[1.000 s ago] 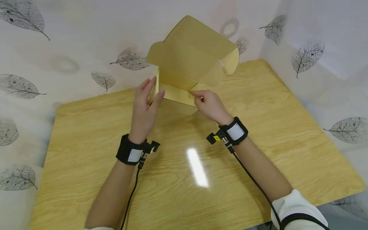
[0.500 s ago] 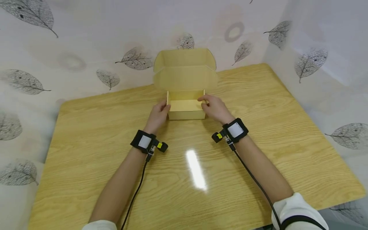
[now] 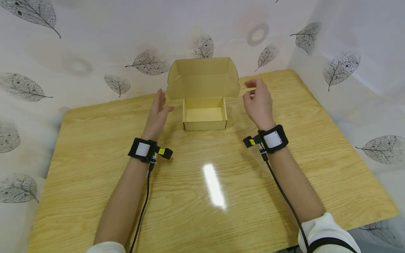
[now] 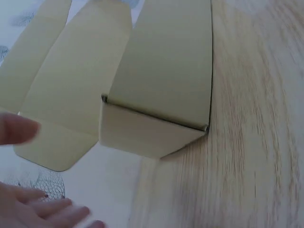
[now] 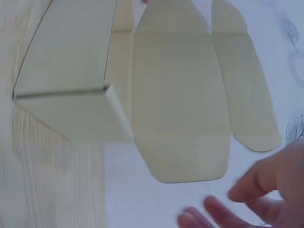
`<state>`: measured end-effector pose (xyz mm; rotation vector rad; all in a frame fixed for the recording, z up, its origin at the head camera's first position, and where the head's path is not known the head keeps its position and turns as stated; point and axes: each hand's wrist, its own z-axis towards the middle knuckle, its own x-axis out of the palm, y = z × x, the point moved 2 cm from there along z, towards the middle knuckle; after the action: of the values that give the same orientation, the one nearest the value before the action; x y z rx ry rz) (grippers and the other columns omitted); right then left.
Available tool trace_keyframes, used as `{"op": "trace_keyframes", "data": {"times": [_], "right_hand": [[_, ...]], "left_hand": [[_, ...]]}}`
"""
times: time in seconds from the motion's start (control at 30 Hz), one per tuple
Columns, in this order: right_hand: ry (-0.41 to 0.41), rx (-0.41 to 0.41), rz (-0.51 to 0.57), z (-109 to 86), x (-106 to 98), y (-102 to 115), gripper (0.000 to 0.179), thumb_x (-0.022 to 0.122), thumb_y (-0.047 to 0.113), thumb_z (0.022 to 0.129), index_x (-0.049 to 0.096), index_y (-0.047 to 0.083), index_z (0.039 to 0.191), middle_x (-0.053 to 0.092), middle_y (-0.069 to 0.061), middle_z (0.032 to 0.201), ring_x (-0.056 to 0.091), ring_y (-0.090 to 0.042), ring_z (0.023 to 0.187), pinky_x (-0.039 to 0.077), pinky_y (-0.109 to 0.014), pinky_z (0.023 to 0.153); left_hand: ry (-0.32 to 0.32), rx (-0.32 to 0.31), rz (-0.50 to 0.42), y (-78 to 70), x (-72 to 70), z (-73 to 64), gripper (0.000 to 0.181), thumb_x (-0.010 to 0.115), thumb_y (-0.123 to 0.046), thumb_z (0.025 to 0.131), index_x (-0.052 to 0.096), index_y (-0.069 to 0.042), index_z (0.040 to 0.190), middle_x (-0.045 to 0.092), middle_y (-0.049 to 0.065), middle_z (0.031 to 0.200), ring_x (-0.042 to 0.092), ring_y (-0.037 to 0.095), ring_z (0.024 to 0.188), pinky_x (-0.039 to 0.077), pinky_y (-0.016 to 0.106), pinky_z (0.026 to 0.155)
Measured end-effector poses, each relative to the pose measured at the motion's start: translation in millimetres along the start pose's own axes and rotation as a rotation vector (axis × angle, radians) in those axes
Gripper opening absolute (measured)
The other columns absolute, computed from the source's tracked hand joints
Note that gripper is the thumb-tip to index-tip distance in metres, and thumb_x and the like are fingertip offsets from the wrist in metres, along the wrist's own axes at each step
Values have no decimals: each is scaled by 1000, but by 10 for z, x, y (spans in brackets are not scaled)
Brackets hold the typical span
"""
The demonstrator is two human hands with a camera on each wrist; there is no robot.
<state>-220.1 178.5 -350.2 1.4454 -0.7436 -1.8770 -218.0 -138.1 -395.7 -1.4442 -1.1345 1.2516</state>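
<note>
A small yellowish-brown cardboard box (image 3: 205,125) stands on the table with its hinged lid (image 3: 203,79) raised and its flaps spread. Its inside shows bare cardboard. To the left of the box, my left hand (image 3: 157,114) is held apart from it, fingers extended and thumb pointing toward the box. On the other side my right hand (image 3: 260,103) hovers beside the lid's right flap, fingers loosely bent and holding nothing. Both wrist views show a gap between the fingers and the cardboard box (image 4: 152,128), whose raised lid (image 5: 178,85) fills the middle of the right wrist view.
The wood-grain table (image 3: 177,196) meets a pale wall (image 3: 104,38) printed with leaves close behind the lid. Black straps on both wrists carry small cameras, and a cable (image 3: 142,211) runs back along each forearm. A bright reflection lies on the tabletop.
The tilted box was set down square on the table, lid up, with both hands at its sides. Since then both hands have let go and moved outward and away from it.
</note>
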Motion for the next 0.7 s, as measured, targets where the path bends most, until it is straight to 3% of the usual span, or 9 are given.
{"op": "trace_keyframes", "data": {"times": [0.03, 0.1, 0.27, 0.4, 0.53, 0.7], "right_hand": [[-12, -5, 35, 15, -8, -14, 35, 49, 5, 105, 58, -1, 138, 63, -22, 139, 66, -37, 114, 55, -43, 97], [8, -14, 111, 38, 9, -42, 36, 50, 9, 108, 59, -1, 141, 63, -22, 138, 66, -37, 114, 55, -41, 99], [58, -35, 237, 35, 99, -47, 29, 58, 16, 108, 69, 2, 131, 72, -18, 118, 71, -32, 99, 54, -21, 80], [159, 19, 416, 31, 181, -59, 32, 62, 15, 106, 63, -1, 134, 67, -13, 119, 69, -23, 98, 59, -19, 85], [294, 116, 586, 46, 231, -111, 47, 63, 13, 105, 48, 6, 149, 56, -10, 142, 68, -21, 107, 64, -32, 93], [420, 74, 483, 60, 201, -179, 60, 62, 5, 103, 43, 19, 159, 45, -10, 160, 65, -23, 115, 60, -36, 101]], "left_hand": [[4, 37, -29, -12, 0, 6, 79, 54, -16, 105, 10, -23, 171, 17, 2, 178, 19, 21, 165, 22, 45, 135], [17, 103, -74, -33, 19, 6, 69, 49, -12, 106, 21, -18, 169, 28, 7, 174, 28, 22, 162, 25, 44, 133], [0, 210, -76, -84, 96, -32, 45, 45, -24, 113, 53, -2, 151, 57, 18, 153, 56, 33, 140, 38, 44, 125], [12, 204, 15, -114, 130, -55, 47, 48, -34, 113, 57, -6, 149, 62, 19, 145, 64, 31, 123, 46, 47, 118], [88, 145, 46, -118, 129, -72, 52, 53, -32, 111, 45, -15, 160, 57, 21, 140, 63, 28, 117, 50, 50, 115], [198, 145, 83, -110, 118, -78, 58, 59, -20, 109, 39, -20, 164, 49, 18, 149, 58, 34, 132, 50, 49, 117]]}}
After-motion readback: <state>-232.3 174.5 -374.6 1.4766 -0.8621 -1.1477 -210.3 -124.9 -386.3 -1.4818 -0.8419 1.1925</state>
